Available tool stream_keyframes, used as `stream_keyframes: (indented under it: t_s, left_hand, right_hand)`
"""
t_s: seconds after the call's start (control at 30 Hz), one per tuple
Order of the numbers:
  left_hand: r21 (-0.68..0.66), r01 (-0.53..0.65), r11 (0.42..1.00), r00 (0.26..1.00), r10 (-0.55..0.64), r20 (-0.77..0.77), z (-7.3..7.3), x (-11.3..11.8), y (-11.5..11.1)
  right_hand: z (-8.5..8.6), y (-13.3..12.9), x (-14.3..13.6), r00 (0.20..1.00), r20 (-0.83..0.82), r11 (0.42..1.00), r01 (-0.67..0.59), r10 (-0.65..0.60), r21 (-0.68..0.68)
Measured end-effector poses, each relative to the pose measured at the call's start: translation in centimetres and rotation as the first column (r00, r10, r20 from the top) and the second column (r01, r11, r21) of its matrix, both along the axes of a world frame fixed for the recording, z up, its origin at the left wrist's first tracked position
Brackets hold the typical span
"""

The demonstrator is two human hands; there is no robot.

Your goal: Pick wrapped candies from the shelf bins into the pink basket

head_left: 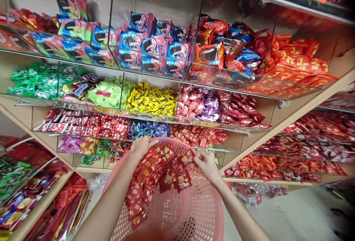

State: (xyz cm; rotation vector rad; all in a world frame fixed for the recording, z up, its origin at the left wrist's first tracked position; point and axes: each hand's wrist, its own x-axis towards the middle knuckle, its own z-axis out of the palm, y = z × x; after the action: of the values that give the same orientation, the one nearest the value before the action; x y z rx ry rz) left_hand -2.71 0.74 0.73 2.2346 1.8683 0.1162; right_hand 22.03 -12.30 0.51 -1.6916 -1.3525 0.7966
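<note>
A pink plastic basket [206, 202] with a perforated wall is tilted below the shelves, its far rim close to the lower bins. Small red candy packets [144, 172] with round orange prints lie spread over its far and left inner side. My left hand [142, 147] is closed at the basket's far rim, thumb pointing right; part of its fingers is hidden. Over the right part of the basket, my right hand [206, 164] pinches a red candy packet [186, 158], with other packets beside it. Some packets look joined, but I cannot tell for sure.
Clear-fronted shelves hold yellow wrapped candies [151, 100], blue-and-pink biscuit packs [154, 45], red packets [191, 133] and blue candies [149, 128]. A slanted wooden side panel [299, 119] runs on the right. More candy bins [22, 193] stand at lower left.
</note>
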Motion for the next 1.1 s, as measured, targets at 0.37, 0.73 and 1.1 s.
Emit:
stream_keyframes:
  t_s: [0.37, 0.73, 1.1]
  left_hand:
    - [0.006, 0.018, 1.0, 1.0, -0.018, 0.004, -0.1, -0.1, 0.0]
    - [0.05, 0.045, 0.998, 0.999, -0.045, -0.005, -0.2, -0.1, 0.1]
    - [0.06, 0.046, 0.997, 0.999, -0.045, -0.011, 0.0, 0.0, 0.0]
  right_hand:
    - [-5.4, -0.9, -0.3, 0.996, -0.083, 0.96, -0.033, 0.011, -0.277]
    - [-6.6, -1.1, -1.0, 1.0, -0.014, 0.927, 0.017, -0.024, -0.374]
    - [-6.3, -1.0, -1.5, 0.686, 0.719, 0.932, 0.181, 0.11, -0.315]
